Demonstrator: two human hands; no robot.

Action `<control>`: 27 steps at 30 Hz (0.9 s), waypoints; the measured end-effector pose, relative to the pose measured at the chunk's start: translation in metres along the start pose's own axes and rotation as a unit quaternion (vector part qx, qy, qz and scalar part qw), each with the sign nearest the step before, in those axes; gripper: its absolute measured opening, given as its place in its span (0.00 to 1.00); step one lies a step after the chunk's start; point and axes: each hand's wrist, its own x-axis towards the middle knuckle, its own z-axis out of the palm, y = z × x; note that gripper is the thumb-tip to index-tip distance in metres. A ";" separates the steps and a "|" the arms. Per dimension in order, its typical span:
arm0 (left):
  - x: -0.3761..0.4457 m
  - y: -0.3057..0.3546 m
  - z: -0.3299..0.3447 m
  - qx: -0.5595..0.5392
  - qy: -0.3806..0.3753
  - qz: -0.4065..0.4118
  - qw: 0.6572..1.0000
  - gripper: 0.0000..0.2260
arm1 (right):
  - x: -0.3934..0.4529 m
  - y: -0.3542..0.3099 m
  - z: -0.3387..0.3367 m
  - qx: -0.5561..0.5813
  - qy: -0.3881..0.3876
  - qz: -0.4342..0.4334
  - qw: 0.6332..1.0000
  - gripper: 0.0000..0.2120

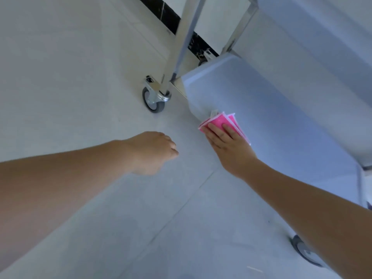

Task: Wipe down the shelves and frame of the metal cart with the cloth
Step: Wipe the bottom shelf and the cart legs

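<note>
The metal cart fills the right side of the head view, its lower shelf (pixel 251 93) a pale steel plate seen from above. A folded pink cloth (pixel 220 120) lies on that shelf near its front left corner. My right hand (pixel 227 143) presses flat on the cloth with straight fingers. My left hand (pixel 153 152) hangs over the floor to the left of the cart, fingers loosely curled, holding nothing. A shiny upright post (pixel 182 43) of the frame rises from the corner caster (pixel 154 99). The upper shelf (pixel 322 47) overhangs at the top right.
Pale floor tiles (pixel 80 67) spread to the left and below. A black skirting strip (pixel 171 17) runs along the wall behind the cart. A second caster (pixel 304 250) shows at the lower right, partly behind my right forearm.
</note>
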 end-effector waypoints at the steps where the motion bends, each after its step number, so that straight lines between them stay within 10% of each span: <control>1: 0.003 0.008 -0.003 0.004 -0.007 -0.001 1.000 0.22 | -0.011 0.000 0.002 0.008 0.002 0.000 1.000 0.27; 27: 0.082 0.154 -0.036 0.103 -0.045 0.142 0.983 0.20 | -0.280 -0.024 0.079 0.041 -0.029 0.041 0.998 0.25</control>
